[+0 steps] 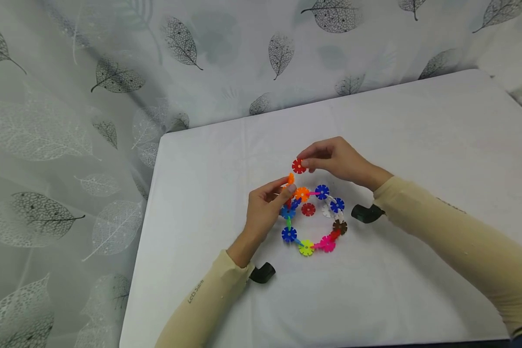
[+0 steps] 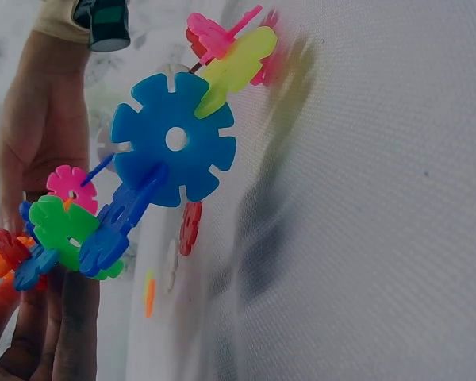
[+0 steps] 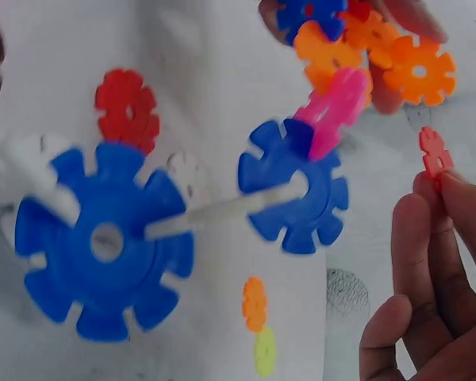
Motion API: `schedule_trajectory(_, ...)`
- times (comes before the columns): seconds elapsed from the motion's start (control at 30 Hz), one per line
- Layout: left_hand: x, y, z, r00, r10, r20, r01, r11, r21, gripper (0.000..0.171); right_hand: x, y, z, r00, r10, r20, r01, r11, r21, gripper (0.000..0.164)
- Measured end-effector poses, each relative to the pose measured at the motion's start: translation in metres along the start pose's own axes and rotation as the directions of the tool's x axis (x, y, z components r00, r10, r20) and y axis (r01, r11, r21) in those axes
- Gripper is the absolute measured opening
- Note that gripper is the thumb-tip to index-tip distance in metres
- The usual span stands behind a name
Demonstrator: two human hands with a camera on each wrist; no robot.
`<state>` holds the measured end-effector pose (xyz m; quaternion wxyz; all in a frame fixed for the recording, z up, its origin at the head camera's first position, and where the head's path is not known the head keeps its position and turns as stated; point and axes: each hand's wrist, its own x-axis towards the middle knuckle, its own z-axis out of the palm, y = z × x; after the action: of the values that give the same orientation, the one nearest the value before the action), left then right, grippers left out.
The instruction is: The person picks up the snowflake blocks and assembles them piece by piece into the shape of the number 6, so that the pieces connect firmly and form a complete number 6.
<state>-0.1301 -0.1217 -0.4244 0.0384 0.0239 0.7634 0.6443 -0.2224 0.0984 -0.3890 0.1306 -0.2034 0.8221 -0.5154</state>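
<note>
My left hand (image 1: 263, 209) pinches an orange snowflake disc (image 1: 291, 179) at the upper left of a chain of interlocking plastic discs (image 1: 289, 235). This chain curves round into a ring of blue, green, yellow, pink, brown, white and orange pieces. Just above the orange disc, my right hand (image 1: 341, 162) holds a red snowflake disc (image 1: 298, 166) between thumb and fingertips. A small gap separates the two discs in the right wrist view, where the red disc (image 3: 435, 152) appears nearly edge-on. Part of the chain near the left fingers is hidden.
Inside the ring's outline lie a loose red disc (image 1: 308, 209) and a white disc (image 1: 326, 210). The right wrist view also has a loose orange disc (image 3: 255, 304) and a yellow disc (image 3: 265, 352) on the white-covered table (image 1: 209, 193). A leaf-patterned curtain (image 1: 226, 63) hangs behind.
</note>
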Motion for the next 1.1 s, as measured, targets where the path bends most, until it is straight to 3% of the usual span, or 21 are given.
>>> schedule_trajectory(0.37, 0.0, -0.001, 0.001, 1.0, 0.002, 0.004, -0.002, 1.0, 0.008, 0.04, -0.006, -0.013, 0.005, 0.995, -0.088, -0.038, 0.092, 0.99, 0.107, 0.021)
schedule_trajectory(0.8, 0.001, -0.001, 0.001, 1.0, 0.018, 0.012, -0.018, 1.0, 0.006, 0.042, -0.011, -0.015, 0.016, 0.992, -0.105, -0.077, 0.113, 0.987, 0.112, 0.018)
schedule_trajectory(1.1, 0.002, 0.0, 0.001, 0.999, 0.039, -0.01, -0.039, 0.999, 0.023, 0.041, -0.014, -0.017, 0.02, 0.984, -0.144, -0.102, 0.143, 0.99, -0.018, 0.022)
